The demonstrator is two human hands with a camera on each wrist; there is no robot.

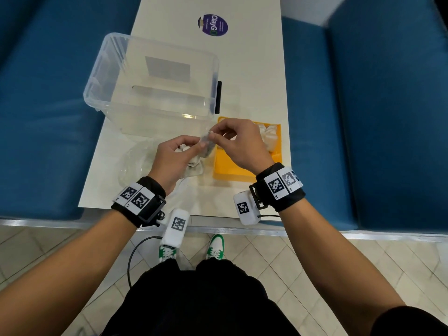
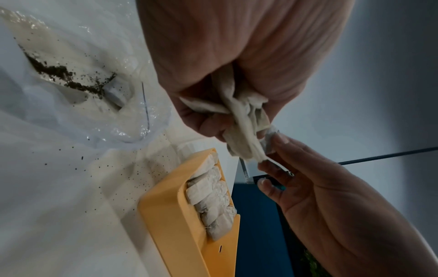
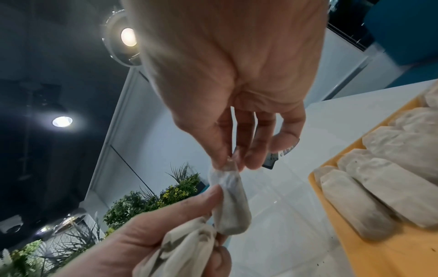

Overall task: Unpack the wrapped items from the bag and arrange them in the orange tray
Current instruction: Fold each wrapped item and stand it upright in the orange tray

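Note:
My left hand point(image 1: 191, 147) grips a bunch of white wrapped sachets point(image 2: 239, 116) above the table, just left of the orange tray point(image 1: 232, 169). My right hand point(image 1: 213, 134) pinches the top end of one sachet point(image 3: 231, 198) between thumb and forefinger, and this sachet still touches the bunch point(image 3: 180, 249). Several sachets point(image 3: 391, 178) lie side by side in the tray's far part point(image 2: 211, 195). The crumpled clear bag point(image 1: 135, 161) lies flat on the table under and left of my left hand, with dark crumbs point(image 2: 61, 75) inside it.
A large clear plastic bin point(image 1: 150, 81) stands on the white table point(image 1: 254, 76) just behind the hands. Dark crumbs speckle the table beside the tray point(image 2: 170, 206). Blue benches point(image 1: 388, 117) flank the table on both sides. A purple round sticker point(image 1: 214, 25) sits at the far end.

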